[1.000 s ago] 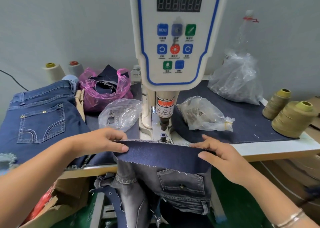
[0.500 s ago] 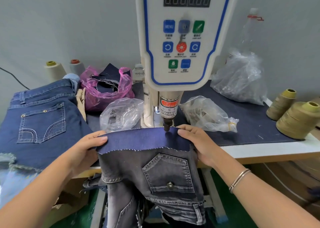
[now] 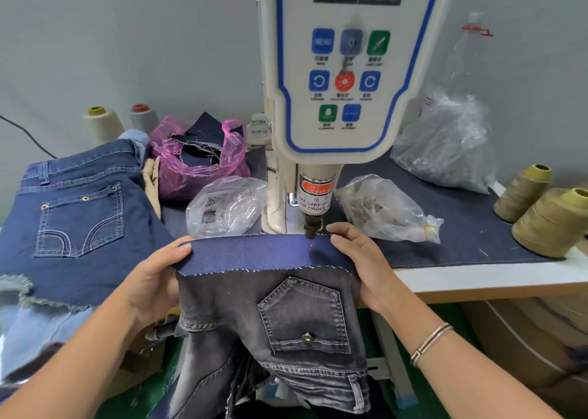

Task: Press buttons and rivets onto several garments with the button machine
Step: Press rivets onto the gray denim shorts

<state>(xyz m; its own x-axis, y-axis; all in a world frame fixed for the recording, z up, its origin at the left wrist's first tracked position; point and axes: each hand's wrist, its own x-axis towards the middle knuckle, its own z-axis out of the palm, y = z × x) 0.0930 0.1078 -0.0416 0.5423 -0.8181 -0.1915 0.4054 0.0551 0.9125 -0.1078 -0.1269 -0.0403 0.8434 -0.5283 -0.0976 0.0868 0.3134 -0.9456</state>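
A grey denim garment (image 3: 254, 307) with a dark blue band (image 3: 254, 251) along its top edge lies stretched under the button machine (image 3: 337, 68). The machine's punch tip (image 3: 310, 229) hangs just above the band's right end, and a red laser dot (image 3: 311, 245) shows on the cloth below it. My left hand (image 3: 152, 278) grips the band's left end, thumb on top. My right hand (image 3: 356, 259) grips the right end beside the punch. A metal button (image 3: 307, 338) sits on the garment's pocket flap lower down.
Blue jeans (image 3: 76, 215) lie at the left of the table. A pink bag of scraps (image 3: 197, 161) and clear bags of hardware (image 3: 226, 205) (image 3: 385, 212) (image 3: 445, 148) flank the machine. Thread cones (image 3: 553, 221) stand at the right edge, two more (image 3: 103, 124) at back left.
Both hands lifted the garment's blue band up and forward from the table's front edge to under the punch; the pocket with its button came into view.
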